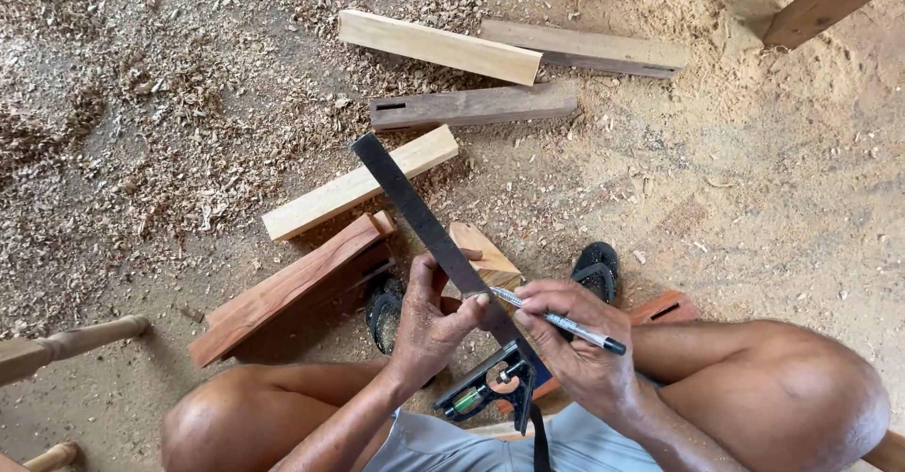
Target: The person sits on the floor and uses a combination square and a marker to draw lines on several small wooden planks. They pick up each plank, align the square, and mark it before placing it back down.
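My left hand [431, 326] grips a small wooden block [483, 258] and presses the dark steel blade of a combination square [429, 227] against it. The square's black head [490, 389] sits low between my knees. My right hand [577, 345] holds a silver pen [566, 322] with a black cap, its tip at the blade's edge on the block. The blade runs up and left from my hands over the floor.
Several wooden pieces lie on the sawdust floor ahead: two pale lengths [438, 46] [358, 185], two grey mortised lengths [471, 107] [584, 49] and a reddish piece [287, 288]. Black sandals [596, 269] are on my feet. A turned leg [66, 345] lies left, a post [830, 0] top right.
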